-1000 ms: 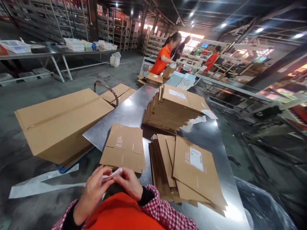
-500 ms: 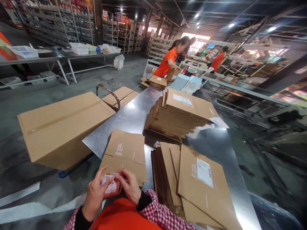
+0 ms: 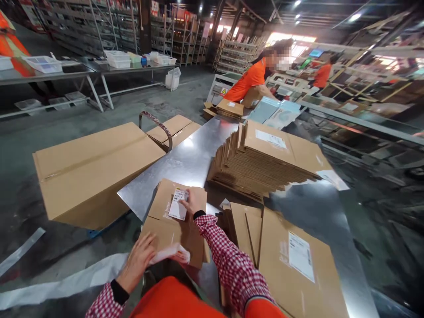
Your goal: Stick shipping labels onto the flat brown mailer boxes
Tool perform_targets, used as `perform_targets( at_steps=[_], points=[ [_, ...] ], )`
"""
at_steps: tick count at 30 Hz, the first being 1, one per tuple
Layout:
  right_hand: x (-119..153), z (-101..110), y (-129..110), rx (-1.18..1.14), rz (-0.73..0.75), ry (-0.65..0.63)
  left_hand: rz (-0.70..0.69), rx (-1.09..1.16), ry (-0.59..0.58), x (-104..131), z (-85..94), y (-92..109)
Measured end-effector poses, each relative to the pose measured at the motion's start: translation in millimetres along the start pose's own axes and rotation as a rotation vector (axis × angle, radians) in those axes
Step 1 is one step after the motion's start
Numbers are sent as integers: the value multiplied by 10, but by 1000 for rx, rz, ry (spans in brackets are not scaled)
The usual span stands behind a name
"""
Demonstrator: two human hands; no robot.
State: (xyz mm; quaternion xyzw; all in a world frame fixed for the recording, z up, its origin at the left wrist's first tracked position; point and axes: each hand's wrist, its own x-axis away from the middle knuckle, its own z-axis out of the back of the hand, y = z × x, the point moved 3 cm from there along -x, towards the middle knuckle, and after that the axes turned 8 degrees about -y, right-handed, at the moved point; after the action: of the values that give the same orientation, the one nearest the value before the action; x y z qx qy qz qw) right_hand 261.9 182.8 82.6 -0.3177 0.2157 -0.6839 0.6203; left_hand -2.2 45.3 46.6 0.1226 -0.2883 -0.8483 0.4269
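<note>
Our R hand (image 3: 194, 201), nearer, fingers apart, touches rt side of label (image 3: 177, 209), long axis pointing away; L hand (image 3: 139, 252) grip, can't tell.

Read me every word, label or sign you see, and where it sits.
"better": flat carton beneath the right hand; words around it blurred or covered.
Yellow triangle sign, on the far machine: wording too small.
Label under the right hand, near stack label, tall stack label: too small.
Light-blue box, strip by the left hand: blurred.
</note>
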Motion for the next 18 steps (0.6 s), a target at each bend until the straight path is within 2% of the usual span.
perform_targets(
  at_steps=[4, 8, 9, 11, 13, 15, 18],
  points=[
    [25, -94, 29, 163, -16, -47, 59, 34, -68, -72, -63, -44],
    [130, -146, 20, 451, -114, 113, 77, 77, -59, -41, -73, -82],
    [147, -226, -8, 512, -87, 105, 76, 79, -55, -38, -80, -88],
    [148, -429, -70, 567, 45, 4, 76, 88, -49, -40, -97, -103],
    [109, -538, -73, 566, 134, -82, 77, 111, -46, -45, -111, -119],
    [61, -448, 43, 552, 49, -66, 82, 133, -34, -40, -111, -138],
    [170, -100, 363, 472, -271, 125, 124, 136, 26, -8, -92, -195]
  ],
)
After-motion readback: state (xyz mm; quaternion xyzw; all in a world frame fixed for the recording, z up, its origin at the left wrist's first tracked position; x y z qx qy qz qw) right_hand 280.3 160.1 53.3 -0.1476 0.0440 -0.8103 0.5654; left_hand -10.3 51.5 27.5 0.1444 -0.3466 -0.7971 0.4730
